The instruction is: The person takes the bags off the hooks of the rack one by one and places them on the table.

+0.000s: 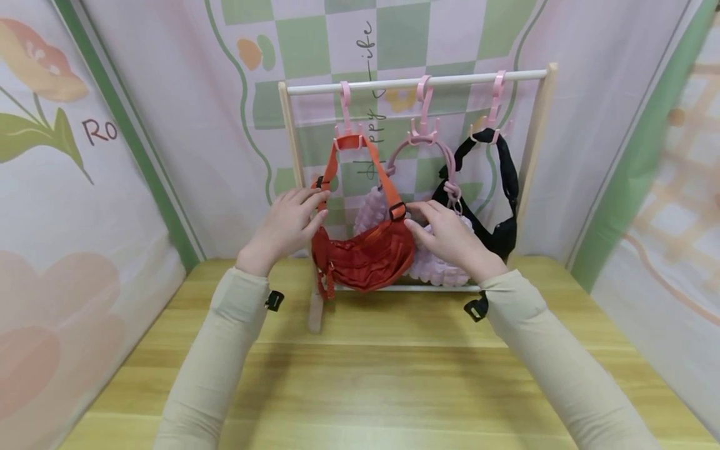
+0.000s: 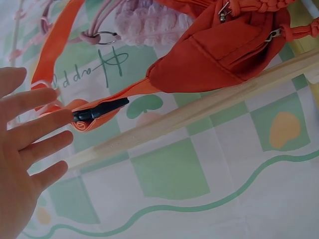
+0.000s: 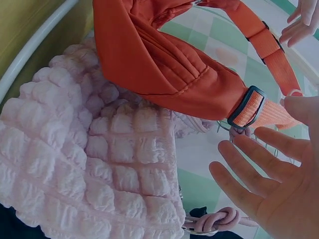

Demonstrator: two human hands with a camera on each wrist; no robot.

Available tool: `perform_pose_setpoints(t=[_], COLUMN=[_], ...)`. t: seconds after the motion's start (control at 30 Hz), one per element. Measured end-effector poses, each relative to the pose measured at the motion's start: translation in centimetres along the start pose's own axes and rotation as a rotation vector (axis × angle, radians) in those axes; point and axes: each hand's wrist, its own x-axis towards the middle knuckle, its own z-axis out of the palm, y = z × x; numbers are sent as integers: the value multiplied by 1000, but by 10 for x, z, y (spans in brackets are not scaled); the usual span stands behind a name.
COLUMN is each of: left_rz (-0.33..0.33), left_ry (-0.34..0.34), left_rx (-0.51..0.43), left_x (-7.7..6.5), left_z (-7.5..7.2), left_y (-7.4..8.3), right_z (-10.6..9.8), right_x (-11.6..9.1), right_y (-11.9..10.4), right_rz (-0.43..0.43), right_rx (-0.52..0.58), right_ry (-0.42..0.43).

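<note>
A red waist bag hangs by its orange strap from the leftmost pink hook. My left hand is at the strap's left side, fingers spread, the tips close to a black buckle in the left wrist view. On the other side, my right hand has its fingers extended beside the black strap slider. In the right wrist view its palm faces the bag and nothing is gripped. Behind the red bag hangs a pale pink puffy bag, partly covered by it and by my right hand.
A rack with a white top bar and wooden posts stands on the wood-grain table. A black bag hangs from the right hook. Patterned cloth surrounds the table at back and sides.
</note>
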Motion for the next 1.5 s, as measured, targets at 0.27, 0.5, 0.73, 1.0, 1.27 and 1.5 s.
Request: perform_pose_setpoints(t=[0.27,0.5,0.73,1.0,1.27,1.5], left_rz=[6,20,31,45,65,70], left_ry=[2,-18,-29,-27,-6,-21], left_rx=[9,29,41,55,65,68], left_x=[6,12,19,28,35,41], left_z=[-7,-15,-22,-29,-35,-42], left_y=[1,5,4,6,5,2], right_z=[-5,-7,-9,-11,-14,-16], right_x=[8,14,20,28,35,41], right_y=[-3,-5,-7,-9,-12,-12], right_rz=[60,52,52,61,87,107], right_rx=[78,103,109,110,129,97], right_ry=[-49,-39,-46,-71,-87,-89])
